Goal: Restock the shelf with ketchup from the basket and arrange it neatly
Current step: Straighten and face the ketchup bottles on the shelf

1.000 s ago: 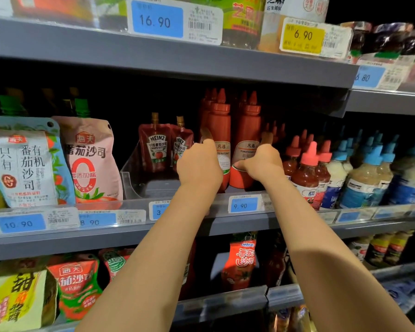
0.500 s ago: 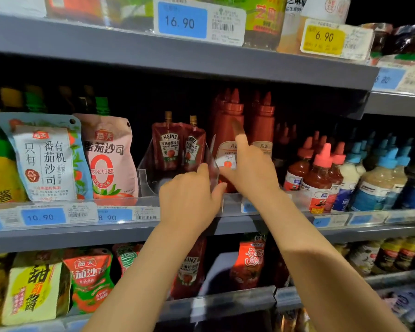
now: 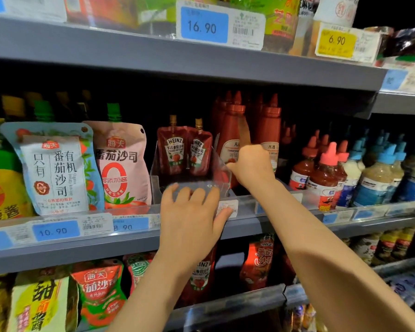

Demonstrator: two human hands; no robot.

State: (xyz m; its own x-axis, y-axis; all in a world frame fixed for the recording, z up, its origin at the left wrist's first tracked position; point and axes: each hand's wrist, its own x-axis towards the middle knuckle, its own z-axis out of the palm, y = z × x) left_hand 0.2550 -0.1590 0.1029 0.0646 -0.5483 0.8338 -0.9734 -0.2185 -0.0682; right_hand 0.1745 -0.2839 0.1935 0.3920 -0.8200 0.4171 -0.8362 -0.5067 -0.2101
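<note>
Two red Heinz ketchup pouches stand upright at the back of a clear plastic tray on the middle shelf. My left hand lies flat with fingers spread on the tray's front lip, its thumb by the price rail. It holds nothing. Right of the tray stand tall red ketchup squeeze bottles. My right hand is at the nearest bottle, index finger stretched up against its side, the other fingers curled. The basket is not in view.
Large tomato-sauce pouches fill the shelf left of the tray. Small red-capped and blue-capped sauce bottles crowd the right. The shelf above hangs low over the bottle tops. More pouches stand on the lower shelf.
Both hands have let go of the red bottles. My left hand dropped to the tray's front and spread its fingers. My right hand now points one finger along the bottle.
</note>
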